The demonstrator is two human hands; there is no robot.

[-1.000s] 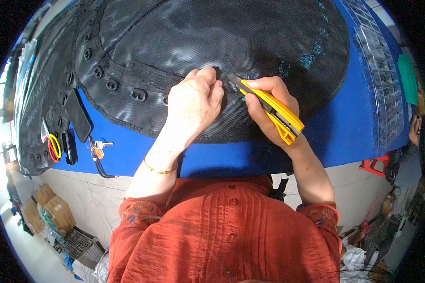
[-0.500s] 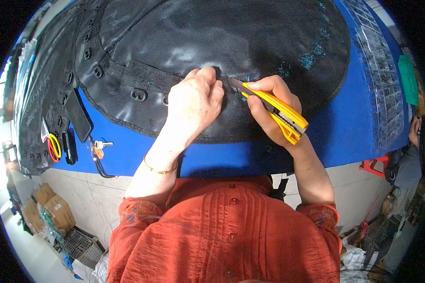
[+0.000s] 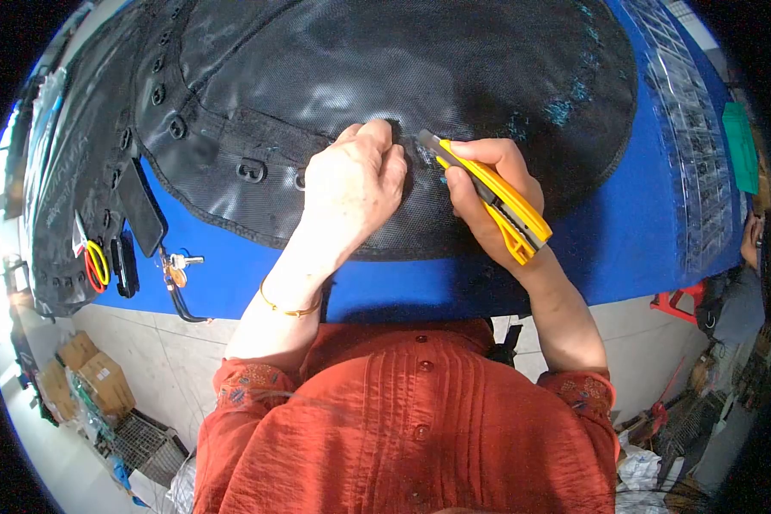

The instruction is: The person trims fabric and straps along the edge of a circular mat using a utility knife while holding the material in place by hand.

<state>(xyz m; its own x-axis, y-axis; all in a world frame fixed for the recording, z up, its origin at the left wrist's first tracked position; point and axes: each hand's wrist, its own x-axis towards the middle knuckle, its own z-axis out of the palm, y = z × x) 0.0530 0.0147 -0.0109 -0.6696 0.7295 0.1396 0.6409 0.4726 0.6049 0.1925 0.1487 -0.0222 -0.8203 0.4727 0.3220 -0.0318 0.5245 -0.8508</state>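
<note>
A large black mesh sheet (image 3: 454, 77) with a rounded edge lies in front of me. My left hand (image 3: 351, 184) is closed on it, fingertips curled down at the fabric along a sewn strip. In my right hand (image 3: 512, 163) is a yellow utility knife (image 3: 531, 221), its blade end pointing up and left at the mesh, just right of my left fingers. Loose teal thread bits (image 3: 559, 110) lie scattered on the mesh to the right. Black plastic loops (image 3: 250, 170) are fixed along the strip to the left of my left hand.
Scissors (image 3: 97, 265), a black phone-like slab (image 3: 143, 206) and keys (image 3: 178, 267) lie at the left of the blue table (image 3: 403, 287). Clear plastic sheeting (image 3: 690, 146) runs along the right. Cardboard boxes (image 3: 103, 381) and a wire crate (image 3: 150, 445) stand on the floor.
The knife in my right hand has shifted slightly up and left, its tip now further up the mesh. My left hand stays in place.
</note>
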